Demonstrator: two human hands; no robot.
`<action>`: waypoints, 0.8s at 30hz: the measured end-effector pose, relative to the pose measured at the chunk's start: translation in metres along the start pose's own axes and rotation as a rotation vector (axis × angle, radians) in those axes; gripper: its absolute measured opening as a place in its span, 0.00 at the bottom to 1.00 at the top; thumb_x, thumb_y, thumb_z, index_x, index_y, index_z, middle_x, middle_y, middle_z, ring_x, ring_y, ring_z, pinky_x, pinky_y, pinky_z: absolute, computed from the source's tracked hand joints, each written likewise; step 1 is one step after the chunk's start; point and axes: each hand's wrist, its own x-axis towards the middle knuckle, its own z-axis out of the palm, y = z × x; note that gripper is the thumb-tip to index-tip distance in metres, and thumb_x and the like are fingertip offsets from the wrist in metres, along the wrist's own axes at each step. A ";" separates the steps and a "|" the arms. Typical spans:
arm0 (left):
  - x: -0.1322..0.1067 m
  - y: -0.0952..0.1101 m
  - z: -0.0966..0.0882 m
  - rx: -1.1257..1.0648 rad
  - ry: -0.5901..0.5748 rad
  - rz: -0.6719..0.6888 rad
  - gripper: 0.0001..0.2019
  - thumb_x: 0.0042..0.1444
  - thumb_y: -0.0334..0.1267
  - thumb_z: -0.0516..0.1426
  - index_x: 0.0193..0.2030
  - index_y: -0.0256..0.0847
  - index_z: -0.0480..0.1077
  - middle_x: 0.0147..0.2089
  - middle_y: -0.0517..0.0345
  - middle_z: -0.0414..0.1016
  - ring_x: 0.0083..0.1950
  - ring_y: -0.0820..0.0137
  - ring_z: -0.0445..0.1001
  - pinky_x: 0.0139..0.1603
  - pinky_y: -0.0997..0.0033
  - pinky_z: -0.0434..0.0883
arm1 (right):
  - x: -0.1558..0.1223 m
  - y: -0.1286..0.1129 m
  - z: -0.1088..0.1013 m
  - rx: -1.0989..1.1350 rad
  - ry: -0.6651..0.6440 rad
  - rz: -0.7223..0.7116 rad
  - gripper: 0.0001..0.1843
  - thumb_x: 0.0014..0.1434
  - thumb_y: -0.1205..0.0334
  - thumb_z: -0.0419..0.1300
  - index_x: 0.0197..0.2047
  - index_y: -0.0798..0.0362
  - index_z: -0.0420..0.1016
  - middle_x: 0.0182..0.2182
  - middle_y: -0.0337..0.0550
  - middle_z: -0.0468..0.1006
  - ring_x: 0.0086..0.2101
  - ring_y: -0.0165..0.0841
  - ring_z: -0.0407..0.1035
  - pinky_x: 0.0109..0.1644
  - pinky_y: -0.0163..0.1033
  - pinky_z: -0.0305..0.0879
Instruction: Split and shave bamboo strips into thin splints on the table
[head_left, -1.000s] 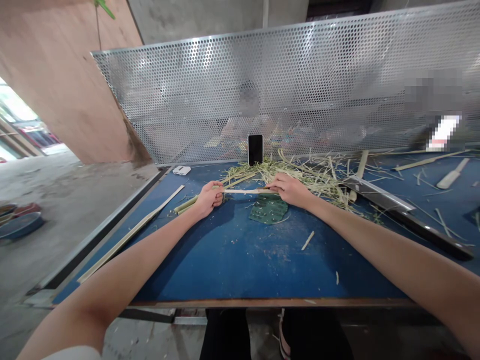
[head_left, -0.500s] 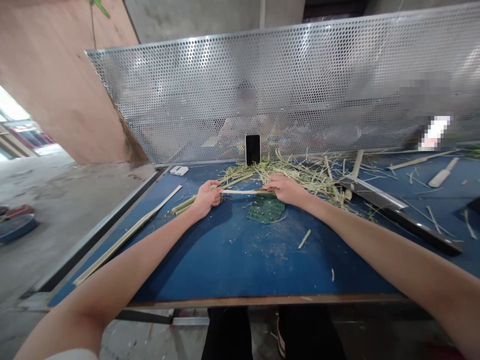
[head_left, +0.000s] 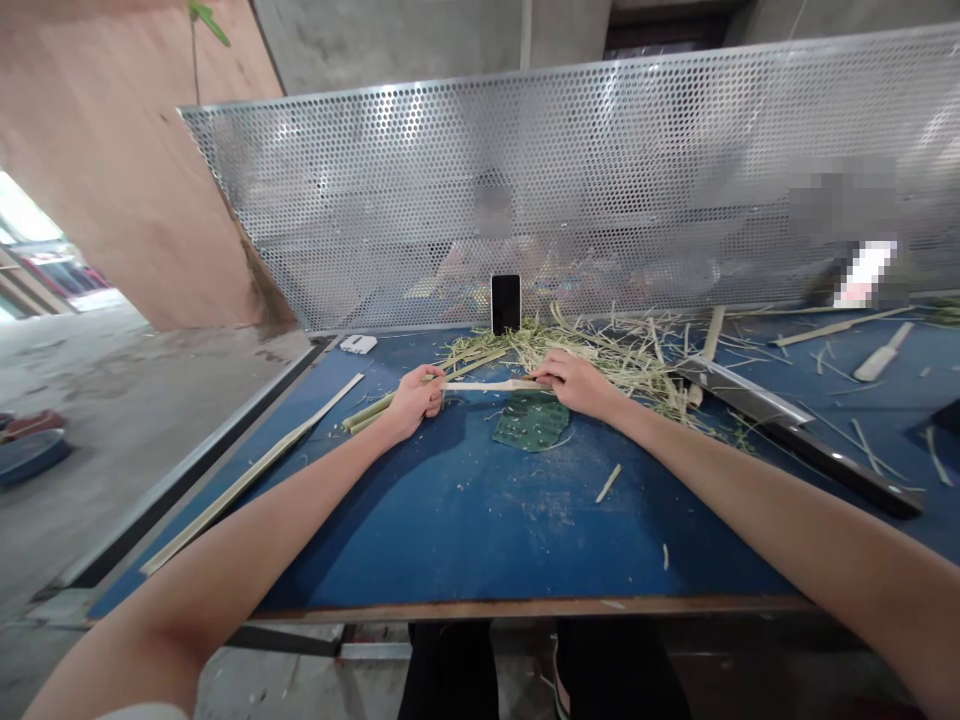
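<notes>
My left hand (head_left: 418, 400) is closed on one end of a pale bamboo strip (head_left: 480, 386), which runs level to the right. At its other end, the strip meets my right hand (head_left: 574, 382), whose fingers are pinched on it. A small dark edge shows by the right fingertips; I cannot make out what it is. Below the strip lies a dark green cloth piece (head_left: 531, 420) dusted with shavings. Behind both hands spreads a heap of thin bamboo shavings (head_left: 622, 355). Beside the left hand rest bamboo lengths (head_left: 369, 411).
A large cleaver (head_left: 750, 395) lies to the right, its dark handle toward me. A long bamboo strip (head_left: 255, 472) lies along the left of the blue tabletop (head_left: 450, 530). A phone (head_left: 505, 304) leans on the perforated metal panel (head_left: 375, 190). A white object (head_left: 358, 343) sits at the back left.
More of the strip's wider part now shows beside the right fingertips. Both hands stay almost in place; the view has shifted slightly.
</notes>
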 end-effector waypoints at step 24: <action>0.000 0.001 -0.002 -0.006 -0.057 -0.017 0.11 0.58 0.30 0.66 0.41 0.42 0.68 0.21 0.73 0.56 0.17 0.80 0.54 0.19 0.79 0.51 | 0.004 0.000 -0.005 -0.175 -0.108 -0.097 0.14 0.73 0.68 0.54 0.43 0.49 0.82 0.42 0.51 0.80 0.48 0.44 0.72 0.47 0.46 0.72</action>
